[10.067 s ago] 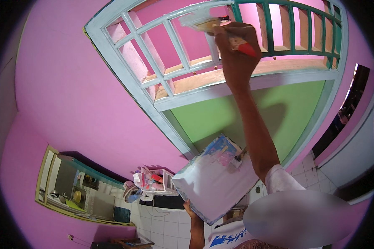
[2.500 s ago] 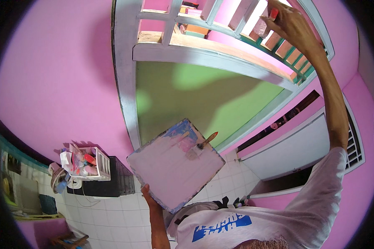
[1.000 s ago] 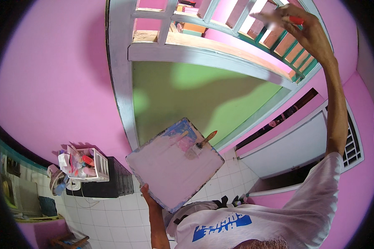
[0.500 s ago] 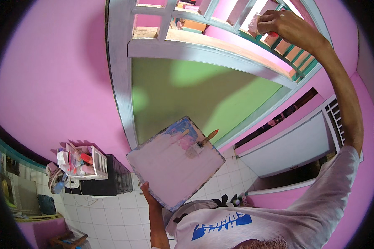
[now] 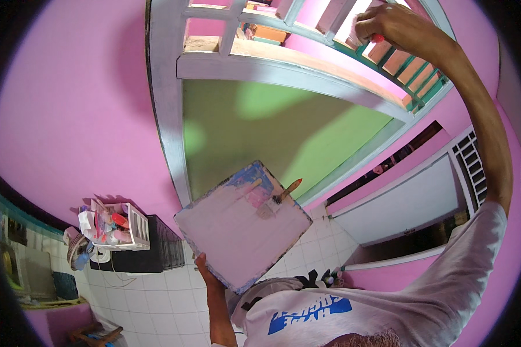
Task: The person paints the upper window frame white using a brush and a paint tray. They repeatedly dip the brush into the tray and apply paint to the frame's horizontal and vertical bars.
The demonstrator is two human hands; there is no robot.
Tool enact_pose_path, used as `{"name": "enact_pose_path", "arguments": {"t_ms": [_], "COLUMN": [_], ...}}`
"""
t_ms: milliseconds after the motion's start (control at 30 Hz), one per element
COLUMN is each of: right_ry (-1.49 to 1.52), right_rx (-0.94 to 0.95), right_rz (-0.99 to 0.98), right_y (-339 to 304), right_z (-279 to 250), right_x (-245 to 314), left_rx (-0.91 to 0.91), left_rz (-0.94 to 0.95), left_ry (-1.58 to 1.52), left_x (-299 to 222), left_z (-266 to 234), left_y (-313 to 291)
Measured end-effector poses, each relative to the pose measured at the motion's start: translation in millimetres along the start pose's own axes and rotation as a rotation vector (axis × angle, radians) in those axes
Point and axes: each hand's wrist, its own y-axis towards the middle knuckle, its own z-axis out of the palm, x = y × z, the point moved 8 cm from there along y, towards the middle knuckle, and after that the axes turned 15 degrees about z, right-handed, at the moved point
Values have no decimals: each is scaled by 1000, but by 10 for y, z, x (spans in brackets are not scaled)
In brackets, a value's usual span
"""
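My left hand (image 5: 202,267) grips the lower left edge of a square board (image 5: 226,237), its thumb on top and its other fingers hidden beneath. Pale pink paint covers most of the board, with blue and brighter pink patches toward the far corner. A paintbrush (image 5: 287,191) lies on it, its red-tipped handle jutting past the edge. High at the upper right, my right hand (image 5: 391,26) is closed around another paintbrush (image 5: 356,36); its pale end and a bit of red show, the rest is covered. That hand is against the wooden window lattice (image 5: 388,63), partly green and partly pale.
Below the lattice is a green panel (image 5: 283,127) in a pale wooden frame (image 5: 168,115). To the left, a white basket (image 5: 139,228) of small items stands on a black cabinet (image 5: 156,254) by the pink wall (image 5: 75,115). A pale door (image 5: 405,202) is at the right.
My right hand has shifted slightly at the lattice, turning a little, with the paintbrush still in it. The board has moved slightly to the left in view; my left hand keeps its hold.
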Motion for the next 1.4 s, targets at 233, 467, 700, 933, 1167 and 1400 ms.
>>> {"name": "enact_pose_path", "arguments": {"t_ms": [233, 467, 700, 933, 1167, 1400], "right_ry": [54, -176, 146, 470, 452, 350], "right_rx": [257, 39, -478, -563, -685, -652], "right_rz": [274, 0, 142, 533, 458, 312], "right_y": [-4, -28, -440, -435, -334, -247], "right_z": [-222, -213, -237, -79, 293, 448], "right_x": [257, 189, -237, -243, -535, -488], "left_rx": [-69, -26, 13, -38, -39, -11], "left_rz": [-13, -35, -75, -51, -70, -61], "left_ry": [-5, -5, -36, -28, -54, -42], "left_x": [-19, 40, 80, 45, 27, 5], "left_z": [-24, -26, 53, -12, 70, 116], "left_y": [-52, -26, -5, -5, -83, -79]}}
